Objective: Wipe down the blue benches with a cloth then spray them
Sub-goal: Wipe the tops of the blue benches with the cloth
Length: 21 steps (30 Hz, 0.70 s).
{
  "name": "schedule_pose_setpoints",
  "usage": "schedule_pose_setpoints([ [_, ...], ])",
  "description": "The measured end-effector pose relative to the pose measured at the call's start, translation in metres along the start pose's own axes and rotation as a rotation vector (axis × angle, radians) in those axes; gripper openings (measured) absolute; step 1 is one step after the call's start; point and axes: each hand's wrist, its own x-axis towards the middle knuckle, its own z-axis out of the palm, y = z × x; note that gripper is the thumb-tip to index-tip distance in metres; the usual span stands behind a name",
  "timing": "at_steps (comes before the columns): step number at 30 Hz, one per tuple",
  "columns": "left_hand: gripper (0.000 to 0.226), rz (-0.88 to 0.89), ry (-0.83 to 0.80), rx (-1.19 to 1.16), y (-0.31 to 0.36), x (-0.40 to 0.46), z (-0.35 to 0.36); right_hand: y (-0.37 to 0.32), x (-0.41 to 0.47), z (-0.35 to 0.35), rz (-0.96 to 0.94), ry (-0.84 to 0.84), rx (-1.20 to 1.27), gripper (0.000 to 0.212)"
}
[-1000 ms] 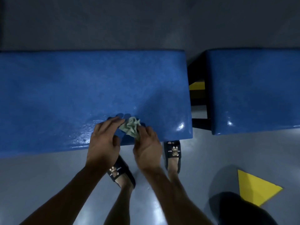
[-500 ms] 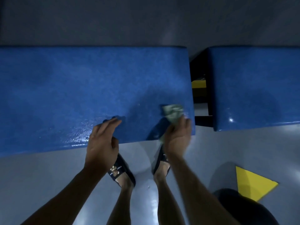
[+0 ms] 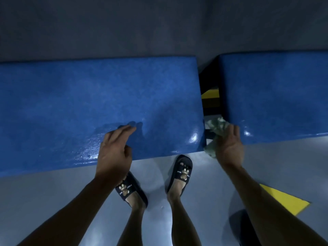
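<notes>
Two blue benches stand side by side: a long one (image 3: pixel 88 107) on the left and a second one (image 3: pixel 276 96) on the right, with a narrow gap between them. My left hand (image 3: pixel 114 151) rests with straight fingers on the front edge of the left bench, where the surface looks wet. My right hand (image 3: pixel 229 148) grips a crumpled pale green cloth (image 3: pixel 217 127) over the gap, at the near left corner of the right bench. No spray bottle shows.
Grey glossy floor (image 3: pixel 204 192) lies in front, with my two feet in dark slippers (image 3: pixel 181 173) close to the left bench. A yellow floor marking (image 3: pixel 284 199) is at the right. Dark bench frame and a yellow patch (image 3: pixel 210 95) show in the gap.
My right hand carried the cloth rightward, off the left bench's right end to the gap by the right bench. My right foot stepped right. The left hand stayed on the bench edge.
</notes>
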Motion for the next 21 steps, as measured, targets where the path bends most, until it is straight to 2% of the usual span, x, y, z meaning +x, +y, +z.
schedule_pose_setpoints([
  [2,0.060,0.006,-0.004,-0.013,0.003,0.003,0.003,-0.016,-0.013,0.009,0.059,-0.004,0.029,0.024],
  [6,0.061,-0.003,-0.034,-0.003,0.015,0.004,0.012,-0.081,-0.061,0.037,-0.007,-0.009,0.121,0.038],
  [9,0.061,0.013,-0.039,-0.004,0.024,0.009,0.017,-0.115,-0.093,0.042,-0.232,-0.148,0.178,0.043],
  [11,0.060,0.027,-0.042,0.011,0.031,0.011,0.020,-0.114,-0.092,0.038,-0.376,-0.222,0.187,0.044],
  [13,0.060,0.035,-0.040,0.024,0.037,0.015,0.020,-0.096,-0.068,0.028,-0.406,-0.243,0.148,0.045],
  [15,0.062,0.019,-0.045,0.028,0.040,0.018,0.020,-0.068,-0.033,0.014,-0.389,-0.256,0.110,0.042],
  [18,0.065,-0.018,-0.039,0.042,0.043,0.023,0.018,-0.033,0.018,-0.002,-0.316,-0.149,0.091,0.027],
  [21,0.066,-0.089,-0.057,0.117,0.044,0.024,0.016,-0.029,0.040,0.003,-0.060,-0.032,0.138,0.024],
])
